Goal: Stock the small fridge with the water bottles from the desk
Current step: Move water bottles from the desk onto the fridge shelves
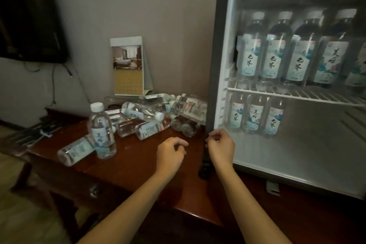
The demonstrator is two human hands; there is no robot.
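The small fridge stands open on the right of the dark wooden desk. Several water bottles line its upper wire shelf, and three more stand below at the back left. On the desk one bottle stands upright, another lies beside it, and a pile of lying bottles rests against the fridge's left side. My left hand hovers over the desk with loosely curled fingers, holding nothing. My right hand is at the fridge's lower left corner, fingers curled, empty.
A standing brochure card leans against the wall behind the pile. A dark screen hangs at upper left with cables below it. A dark remote-like object lies by the fridge's front corner. The desk's near edge runs diagonally under my forearms.
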